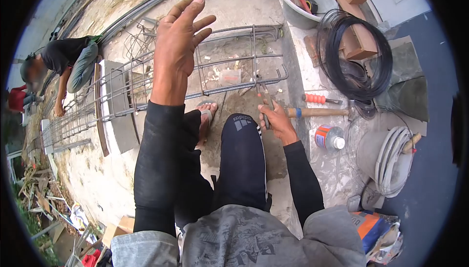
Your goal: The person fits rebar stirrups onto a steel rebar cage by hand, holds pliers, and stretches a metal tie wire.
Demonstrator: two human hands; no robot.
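Note:
My left hand (180, 37) is raised over the long steel rebar cage (224, 62), with its fingers apart and nothing held. Lower and to the right, my right hand (277, 120) is closed round the handles of metal pincers (264, 100). The jaws of the pincers are at the near bar of the cage, close to its right end. Just right of that hand lies a wooden handle (322, 112) with blue tape on it.
A coil of dark wire (355, 54), a grey bucket (304, 4), an orange-handled tool (320, 99) and a bottle (329, 137) are at the right. At the left a person (68, 62) crouches by the cage, near a grey block (117, 106).

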